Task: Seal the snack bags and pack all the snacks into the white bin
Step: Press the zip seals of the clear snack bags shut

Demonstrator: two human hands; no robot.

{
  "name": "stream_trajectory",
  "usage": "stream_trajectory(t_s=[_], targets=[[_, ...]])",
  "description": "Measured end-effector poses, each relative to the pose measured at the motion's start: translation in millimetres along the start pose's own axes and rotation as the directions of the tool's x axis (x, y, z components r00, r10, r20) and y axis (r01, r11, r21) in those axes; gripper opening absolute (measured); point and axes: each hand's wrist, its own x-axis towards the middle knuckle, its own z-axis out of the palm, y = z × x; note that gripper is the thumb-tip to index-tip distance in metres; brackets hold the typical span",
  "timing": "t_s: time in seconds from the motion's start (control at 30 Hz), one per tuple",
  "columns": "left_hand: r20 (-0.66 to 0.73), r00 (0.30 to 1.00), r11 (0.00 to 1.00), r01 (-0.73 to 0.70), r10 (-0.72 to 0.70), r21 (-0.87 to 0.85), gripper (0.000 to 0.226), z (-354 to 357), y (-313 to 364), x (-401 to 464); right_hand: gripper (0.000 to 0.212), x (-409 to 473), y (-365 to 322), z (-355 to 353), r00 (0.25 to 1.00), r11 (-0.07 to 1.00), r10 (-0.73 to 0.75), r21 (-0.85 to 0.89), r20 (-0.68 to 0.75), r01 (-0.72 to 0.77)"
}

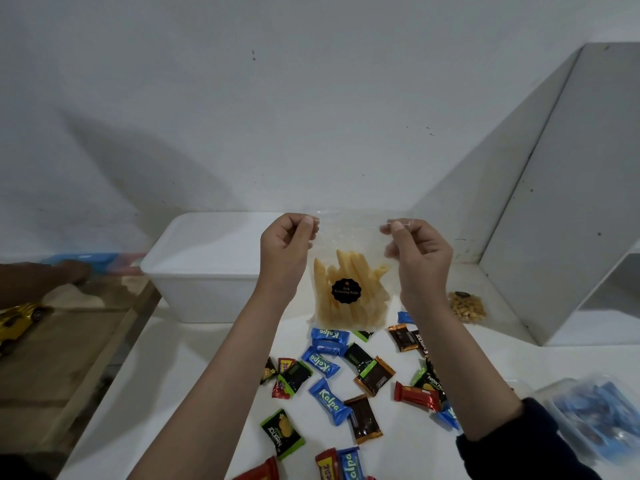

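A clear bag of yellow potato sticks (349,296) with a round black label hangs upright above the white table. My left hand (285,251) pinches its top left corner and my right hand (420,254) pinches its top right corner. The white bin (204,271) stands behind and left of the bag, close to my left hand. Several small wrapped snacks (329,398), blue, brown, green and red, lie scattered on the table below the bag. A small clear bag of nuts (467,306) lies to the right.
A clear plastic tub (595,414) with blue wrappers sits at the near right. A white shelf unit (568,202) rises at the right. Left of the table lies a wooden surface with a yellow toy car (20,320) and another person's hand (69,271).
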Motion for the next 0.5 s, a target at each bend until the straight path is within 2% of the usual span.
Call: stream_trajectory(t_s=[0.23,0.5], targets=[[0.006,1.000,1.000,0.016,-0.016,-0.004,0.023,-3.2,0.8,-4.2,0.022,-0.9,-5.9,3.5,0.999,0.999,0.039,0.019,0.008,-0.039],[0.128,0.992,1.000,0.009,-0.013,0.028,0.015,-8.0,4.3,-6.8,0.026,-1.2,-8.2,1.7,0.993,0.993,0.114,0.038,0.008,-0.114]])
